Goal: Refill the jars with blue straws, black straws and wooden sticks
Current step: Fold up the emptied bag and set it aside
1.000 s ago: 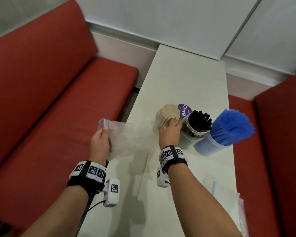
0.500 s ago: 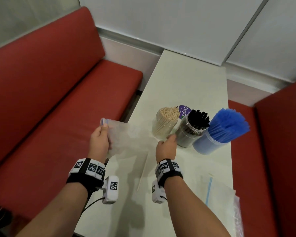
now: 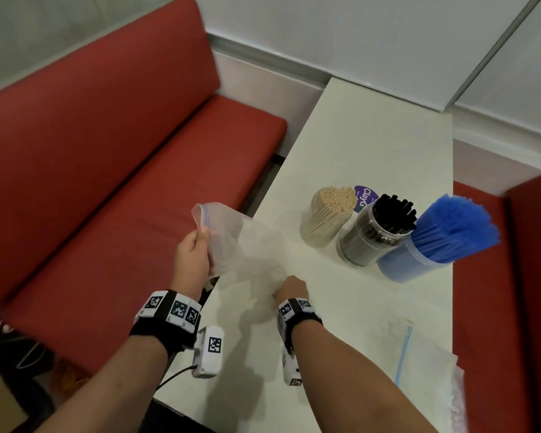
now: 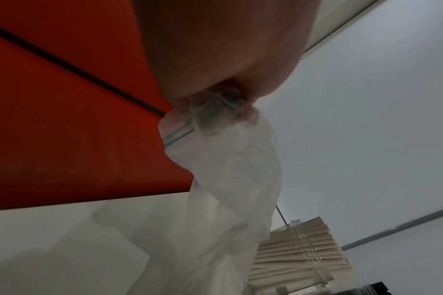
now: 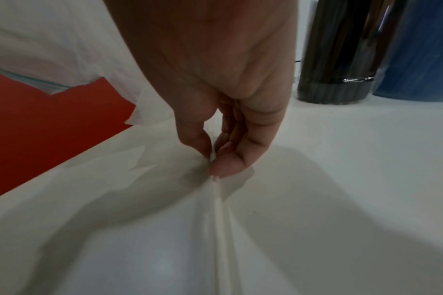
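Head view: white worktop [image 3: 372, 145] runs toward 12 o'clock between red bench seats [image 3: 107, 157]. Three jars stand in a row at 1 to 2 o'clock from the hands: wooden sticks [image 3: 327, 214], then black straws [image 3: 377, 234], then blue straws [image 3: 441, 237], each touching the next, contents leaning toward 1 o'clock. A purple round label [image 3: 365, 198] lies behind the stick jar. Another clear bag [image 3: 428, 370] with a blue zip strip lies flat at 4 o'clock. Left hand [image 3: 192, 260] grip clenched on the zip end of an empty clear bag [image 3: 250, 245]; bag's long axis runs from 10 to 4 o'clock down to the right hand [image 3: 291, 290]

Left wrist view: bag [image 4: 230, 179] hangs from the pinch, partly screening the stick jar [image 4: 298, 253]

Right wrist view: thumb and fingers [image 5: 227, 161] pinch a single pale stick [image 5: 219, 219] lying on the worktop, pointing to 6 o'clock. Black jar [image 5: 339, 59] at 1 o'clock
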{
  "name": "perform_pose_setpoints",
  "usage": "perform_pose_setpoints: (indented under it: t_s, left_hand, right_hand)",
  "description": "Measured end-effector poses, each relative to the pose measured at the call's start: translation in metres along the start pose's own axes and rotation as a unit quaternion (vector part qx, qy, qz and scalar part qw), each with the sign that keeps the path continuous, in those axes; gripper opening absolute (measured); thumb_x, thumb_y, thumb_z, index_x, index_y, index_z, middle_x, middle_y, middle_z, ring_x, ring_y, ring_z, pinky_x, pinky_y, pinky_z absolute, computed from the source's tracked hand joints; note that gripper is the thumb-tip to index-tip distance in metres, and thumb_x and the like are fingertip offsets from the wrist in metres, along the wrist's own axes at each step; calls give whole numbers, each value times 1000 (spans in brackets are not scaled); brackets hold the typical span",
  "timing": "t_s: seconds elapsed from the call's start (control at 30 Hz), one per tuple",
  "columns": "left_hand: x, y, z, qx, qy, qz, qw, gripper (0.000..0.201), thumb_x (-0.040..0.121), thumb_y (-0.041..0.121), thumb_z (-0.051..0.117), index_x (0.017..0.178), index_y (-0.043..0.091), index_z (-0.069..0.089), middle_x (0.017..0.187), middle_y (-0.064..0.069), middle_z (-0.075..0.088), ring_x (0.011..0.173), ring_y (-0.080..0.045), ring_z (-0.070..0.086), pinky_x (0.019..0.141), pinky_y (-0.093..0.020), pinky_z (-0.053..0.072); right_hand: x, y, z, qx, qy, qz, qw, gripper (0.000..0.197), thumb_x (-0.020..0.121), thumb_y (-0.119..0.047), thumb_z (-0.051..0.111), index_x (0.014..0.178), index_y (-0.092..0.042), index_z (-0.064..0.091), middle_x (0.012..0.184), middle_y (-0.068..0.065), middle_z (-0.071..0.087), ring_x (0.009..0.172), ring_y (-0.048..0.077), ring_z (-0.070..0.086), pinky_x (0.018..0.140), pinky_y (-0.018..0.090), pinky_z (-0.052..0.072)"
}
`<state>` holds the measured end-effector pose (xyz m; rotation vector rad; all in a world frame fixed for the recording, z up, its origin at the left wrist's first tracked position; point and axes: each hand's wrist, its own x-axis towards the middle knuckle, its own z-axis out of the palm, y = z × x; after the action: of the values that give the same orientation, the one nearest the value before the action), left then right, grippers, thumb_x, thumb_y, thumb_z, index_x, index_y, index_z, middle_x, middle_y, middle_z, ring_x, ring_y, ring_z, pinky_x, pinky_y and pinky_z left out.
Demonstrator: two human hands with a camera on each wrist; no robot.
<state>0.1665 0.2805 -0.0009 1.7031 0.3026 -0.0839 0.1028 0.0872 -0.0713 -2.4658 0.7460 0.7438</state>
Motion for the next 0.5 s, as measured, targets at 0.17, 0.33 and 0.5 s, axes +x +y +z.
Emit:
perform_pose_setpoints:
  t_s: [0.17, 0.33, 0.5]
  left_hand:
    - [2, 9, 5, -13, -15, -2, 1000, 41, 108, 37, 46, 72, 24, 62, 61, 0, 55, 53, -12, 50, 46, -24, 43]
    - [6, 29, 27, -47, -39, 9, 998, 45, 108, 37, 46, 132, 2, 63, 120, -9, 68, 107, -20, 65, 98, -27, 53]
    - [6, 52, 47, -64, -67, 5, 996, 33, 109, 33, 45, 124, 11, 65, 104, 18, 68, 79, -4, 63, 67, -11, 52]
  right_hand:
    - [-6, 9, -45, 120, 12, 38, 992, 22, 92, -19, 72, 83, -2, 61, 110, 21, 71, 100, 35, 70, 80, 35, 57]
    - [-19, 9, -159, 217, 146, -49, 964, 19, 91, -2, 62, 110, -2, 65, 109, 21, 71, 92, 35, 72, 83, 48, 61]
    - [-42, 7, -230, 318, 321, -126, 883, 7, 96, -4, 59, 102, -5, 62, 96, 14, 68, 84, 30, 71, 78, 47, 61]
